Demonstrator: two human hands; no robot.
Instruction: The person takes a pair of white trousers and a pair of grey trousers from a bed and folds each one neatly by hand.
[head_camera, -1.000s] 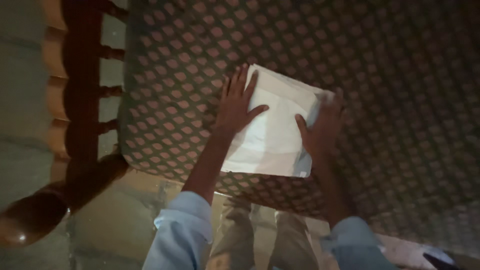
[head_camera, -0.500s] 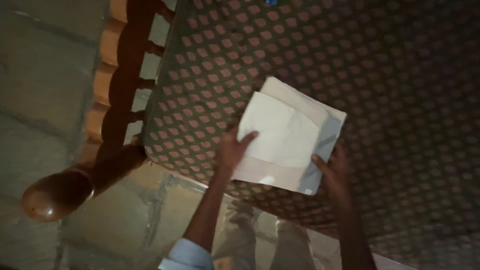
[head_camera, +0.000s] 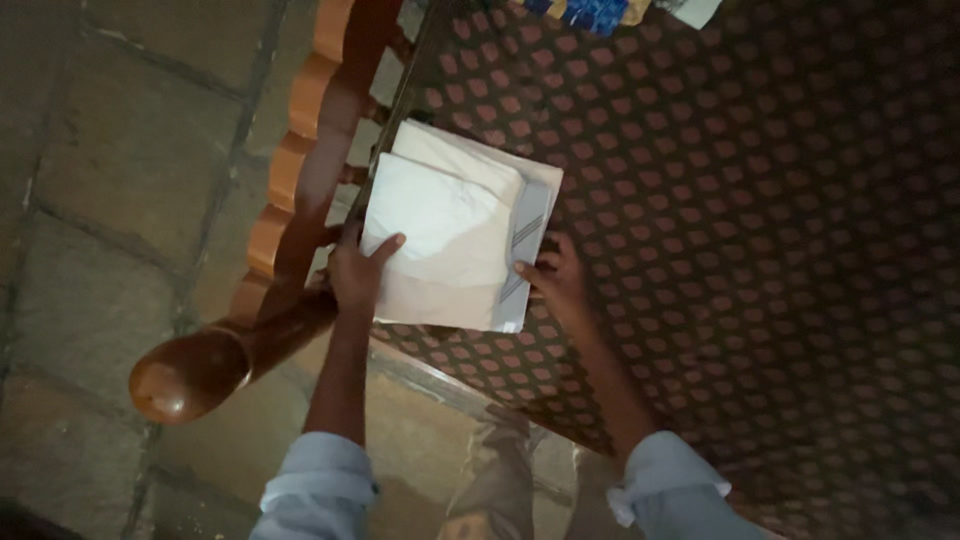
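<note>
The scene is dim, lit mostly from near the camera, so brightness falls off hard toward the edges. The folded white cloth (head_camera: 450, 235) is the brightest area, washed pale with little fold detail. A small glare spot sits on the rounded wooden knob (head_camera: 185, 375) of the bed frame. The patterned bedcover (head_camera: 760, 230) darkens to near black at the right and lower right, its dots smearing into soft blotches there. The stone floor (head_camera: 110, 170) is murky and grainy. The left hand (head_camera: 355, 275) and right hand (head_camera: 560, 280) read as dark, soft-edged shapes; the whole frame looks slightly blurred and smoothed by compression
</note>
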